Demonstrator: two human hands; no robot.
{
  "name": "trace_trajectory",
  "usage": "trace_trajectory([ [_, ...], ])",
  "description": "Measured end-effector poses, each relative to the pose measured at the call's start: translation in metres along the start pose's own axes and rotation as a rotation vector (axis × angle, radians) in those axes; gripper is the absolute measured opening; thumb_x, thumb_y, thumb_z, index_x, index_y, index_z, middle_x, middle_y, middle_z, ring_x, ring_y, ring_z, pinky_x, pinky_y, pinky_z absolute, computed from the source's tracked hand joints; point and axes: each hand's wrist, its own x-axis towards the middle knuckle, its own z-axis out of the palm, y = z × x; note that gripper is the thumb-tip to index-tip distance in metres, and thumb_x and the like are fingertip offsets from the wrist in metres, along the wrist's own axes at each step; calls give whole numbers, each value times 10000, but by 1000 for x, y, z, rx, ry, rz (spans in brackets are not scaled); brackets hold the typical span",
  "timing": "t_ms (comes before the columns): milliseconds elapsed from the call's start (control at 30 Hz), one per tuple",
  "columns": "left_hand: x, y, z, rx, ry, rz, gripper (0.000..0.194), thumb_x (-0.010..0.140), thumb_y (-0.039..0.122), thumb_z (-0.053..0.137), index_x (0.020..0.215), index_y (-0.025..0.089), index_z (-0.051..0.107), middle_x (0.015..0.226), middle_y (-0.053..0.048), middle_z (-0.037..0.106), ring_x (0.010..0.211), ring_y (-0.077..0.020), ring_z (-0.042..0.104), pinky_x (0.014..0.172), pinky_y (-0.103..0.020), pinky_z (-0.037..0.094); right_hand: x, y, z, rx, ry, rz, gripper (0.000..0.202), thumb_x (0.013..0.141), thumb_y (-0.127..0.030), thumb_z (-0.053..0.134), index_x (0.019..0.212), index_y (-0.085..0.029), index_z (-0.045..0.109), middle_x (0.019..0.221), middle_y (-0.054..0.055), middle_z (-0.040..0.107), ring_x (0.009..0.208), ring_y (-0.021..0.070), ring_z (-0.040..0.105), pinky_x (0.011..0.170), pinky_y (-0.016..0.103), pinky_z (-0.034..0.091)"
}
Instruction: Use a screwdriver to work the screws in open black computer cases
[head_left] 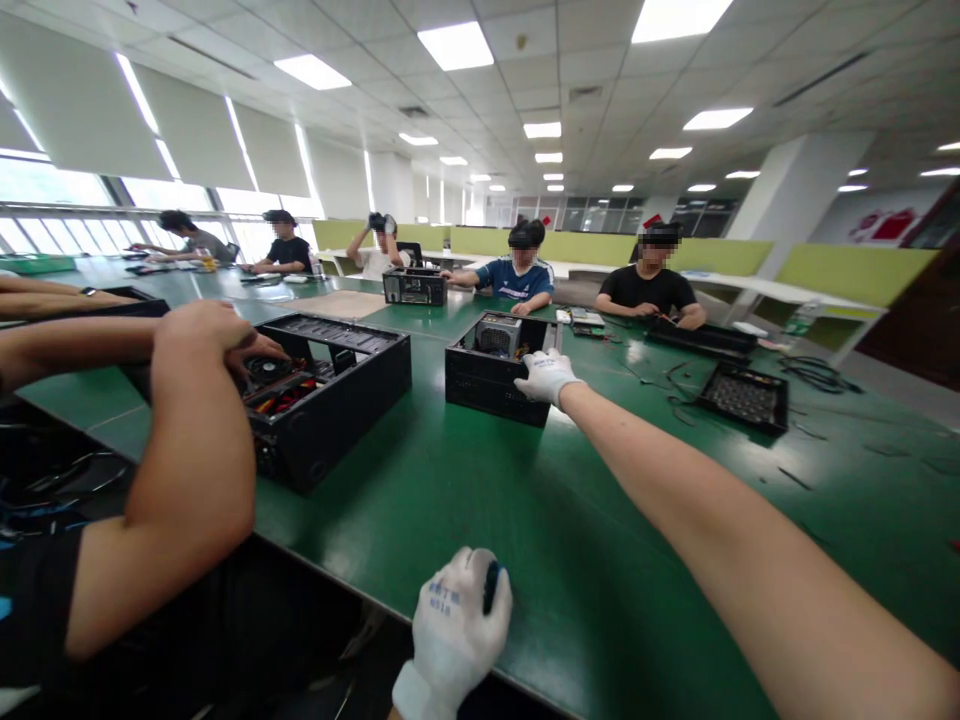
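Observation:
My left hand [457,625], in a white glove with blue print, is low in the view at the front edge of the green table [420,500]. Its fingers wrap round a small dark object [491,587], mostly hidden by the glove. Farther forward, my right hand [549,378], also gloved in white, reaches out to a black computer case [495,388]. Its fingers close over the case's right rim. The case lies with its open side up, and a grey power supply [498,335] shows inside.
At the left, a neighbour's bare arms [195,440] reach into a larger open black case [337,410]. Right of me lie a black tray [742,395], coiled cables [817,373] and loose strips. Several people sit across the table, one touching another case [415,287].

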Motion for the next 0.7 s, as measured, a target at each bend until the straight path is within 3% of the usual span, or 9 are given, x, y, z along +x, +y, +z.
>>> trace_trajectory([
  [200, 1, 0, -2, -12, -39, -33, 109, 996, 283, 551, 1020, 235, 646, 865, -26, 681, 751, -200, 701, 712, -324, 543, -59, 5, -9, -29, 84, -100, 593, 960, -596, 475, 1243, -117, 681, 1258, 224, 687, 1184, 383, 546, 972, 470, 398],
  [500, -2, -5, 1, -48, 38, 23, 173, 1008, 306, 555, 1076, 200, 672, 953, -63, 733, 840, -222, 736, 792, -351, 596, -215, 19, -36, 18, 241, -278, 559, 1004, -647, 438, 910, -170, 713, 879, 146, 712, 925, 310, 581, 830, 418, 408],
  [600, 1, 2, -15, -143, 88, 35, 160, 989, 305, 571, 1038, 206, 688, 925, -53, 740, 829, -213, 742, 768, -329, 607, -269, 28, -43, 79, 292, -326, 502, 1004, -609, 484, 847, -180, 691, 824, 128, 682, 866, 286, 568, 808, 412, 413],
  [700, 7, 18, -48, -171, 191, 87, 160, 980, 309, 590, 1047, 204, 690, 890, -43, 721, 774, -192, 720, 699, -302, 585, -316, 38, -48, 164, 298, -350, 441, 990, -575, 538, 813, -192, 667, 815, 114, 657, 839, 267, 557, 797, 409, 428],
])
